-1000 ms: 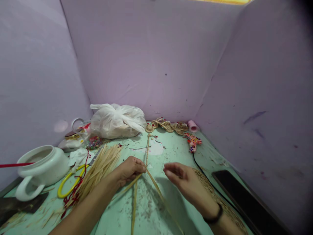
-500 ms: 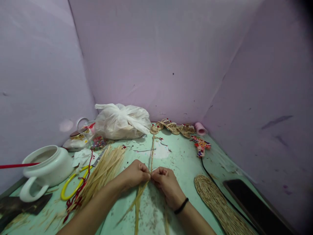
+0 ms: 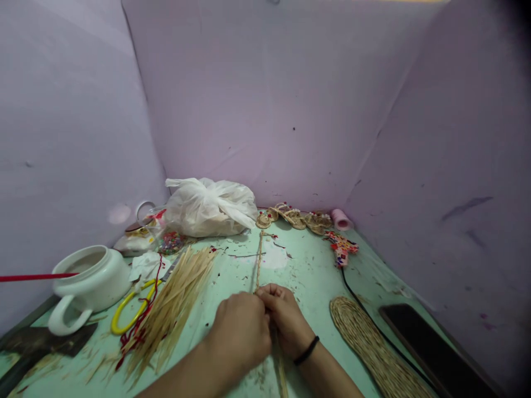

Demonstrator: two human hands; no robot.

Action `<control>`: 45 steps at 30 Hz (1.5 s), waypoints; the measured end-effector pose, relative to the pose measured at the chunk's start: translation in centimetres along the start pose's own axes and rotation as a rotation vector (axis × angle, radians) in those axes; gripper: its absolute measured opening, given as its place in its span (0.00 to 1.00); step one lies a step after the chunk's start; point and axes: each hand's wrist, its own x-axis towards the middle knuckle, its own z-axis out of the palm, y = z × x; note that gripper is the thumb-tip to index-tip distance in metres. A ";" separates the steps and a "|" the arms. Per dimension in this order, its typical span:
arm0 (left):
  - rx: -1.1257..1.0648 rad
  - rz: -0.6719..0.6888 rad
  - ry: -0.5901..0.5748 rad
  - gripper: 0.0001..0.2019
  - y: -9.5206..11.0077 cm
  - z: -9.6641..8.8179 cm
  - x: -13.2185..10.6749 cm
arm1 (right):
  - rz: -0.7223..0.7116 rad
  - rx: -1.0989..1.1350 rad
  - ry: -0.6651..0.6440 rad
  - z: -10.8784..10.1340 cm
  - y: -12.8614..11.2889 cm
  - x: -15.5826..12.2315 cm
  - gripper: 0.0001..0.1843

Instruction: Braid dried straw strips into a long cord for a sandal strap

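Observation:
A thin twisted straw cord [image 3: 259, 260] runs from the far side of the table down to my hands. My right hand [image 3: 284, 318], with a black band at its wrist, pinches the cord's near end between thumb and fingertips. Close against it, my left hand [image 3: 240, 331] is curled with its back toward me, closed around the straw strands at that end; its fingertips are hidden. Loose straw strands [image 3: 282, 376] trail below the right hand toward the near edge.
Left lie a bundle of flat straw [image 3: 178, 304], yellow-handled scissors [image 3: 120, 318], a white pot [image 3: 99, 282] and a dark blade tool [image 3: 53, 340]. A white plastic bag [image 3: 211, 210] and small woven sandals [image 3: 294, 218] sit behind. Right are a glue gun [image 3: 342, 249], woven sole [image 3: 369, 342] and dark phone-like slab [image 3: 431, 348].
My left hand has turned over and moved right and nearer, so its back now covers the strands that hung below. My right hand keeps its pinch. The view has shifted slightly.

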 end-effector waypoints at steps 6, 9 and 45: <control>-0.641 -0.189 -0.133 0.12 -2.1 0.1 3.0 | 0.023 -0.049 -0.129 -0.5 -0.5 0.0 0.10; -0.908 -0.231 -0.283 0.09 -2.6 0.9 4.0 | 0.015 -0.058 -0.185 -0.8 -0.8 0.1 0.07; -0.853 -0.069 -0.355 0.02 -3.9 0.6 4.7 | -0.034 -0.362 -0.042 -1.0 -0.6 0.0 0.06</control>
